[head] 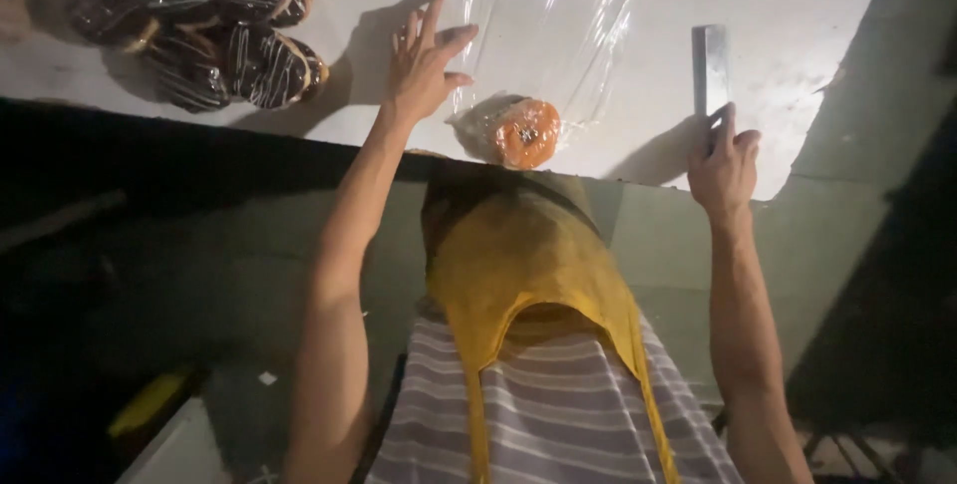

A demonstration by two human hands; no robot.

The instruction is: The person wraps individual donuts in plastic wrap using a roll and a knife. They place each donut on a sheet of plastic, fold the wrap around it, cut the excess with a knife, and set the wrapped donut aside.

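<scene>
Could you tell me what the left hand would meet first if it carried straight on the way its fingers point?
Probably nothing soon: the left hand points up across the bare white table, between the chocolate doughnuts and the clear plastic wrap. It might brush the wrap's edge; depth is unclear.

Glossy clear plastic film (558,15), matt white table (797,5), shiny metal bar (710,67)

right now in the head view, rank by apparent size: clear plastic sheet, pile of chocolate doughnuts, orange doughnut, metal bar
1. clear plastic sheet
2. pile of chocolate doughnuts, partly cut off at the frame edge
3. orange doughnut and metal bar: look alike
</scene>
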